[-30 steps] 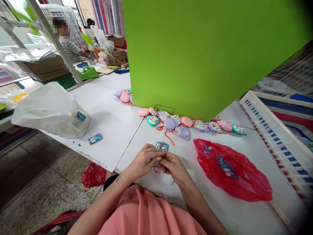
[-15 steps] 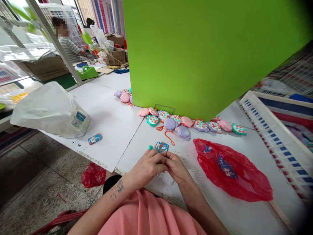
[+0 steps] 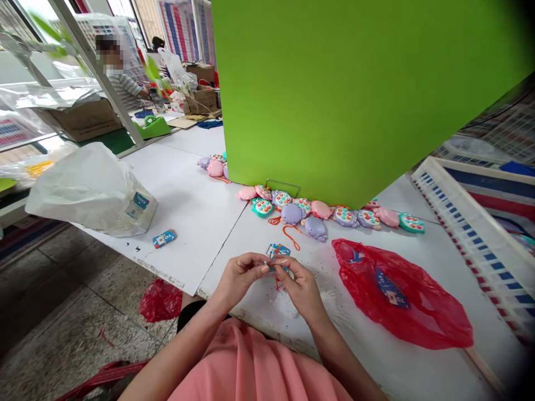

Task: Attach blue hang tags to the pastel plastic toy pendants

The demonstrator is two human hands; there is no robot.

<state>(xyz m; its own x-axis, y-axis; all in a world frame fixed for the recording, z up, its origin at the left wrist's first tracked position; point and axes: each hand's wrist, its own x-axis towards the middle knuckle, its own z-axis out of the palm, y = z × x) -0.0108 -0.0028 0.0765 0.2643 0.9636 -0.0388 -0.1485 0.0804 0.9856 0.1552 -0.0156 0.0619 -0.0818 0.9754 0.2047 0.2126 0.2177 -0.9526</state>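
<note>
My left hand [image 3: 244,277] and my right hand [image 3: 301,284] meet over the table's near edge, thumbs and fingertips pinched together. Whatever they hold is small and mostly hidden by the fingers. A short bit of orange-red cord [image 3: 277,284] shows just below the fingertips. Right behind them lie blue printed cards [image 3: 278,249] marked in white and orange. A heap of small white plastic pieces [image 3: 286,305] is spread under my right hand. Farther back, several pink, purple and teal animal-shaped toys [image 3: 293,214] with coloured buttons lie in a row, some with orange cord loops [image 3: 292,236].
A green panel [image 3: 334,100] stands behind the toys. To the right are a red plastic bag [image 3: 401,289] with blue cards and a white crate [image 3: 472,223]. At left lie a white plastic bag [image 3: 83,189] and a blue card [image 3: 165,238]. A co-worker [image 3: 123,89] sits far left.
My hands have turned from overlapping to fingertip against fingertip, and the left one has drawn back leftward. A teal piece seen by the left fingers is out of sight; the orange-red cord now shows.
</note>
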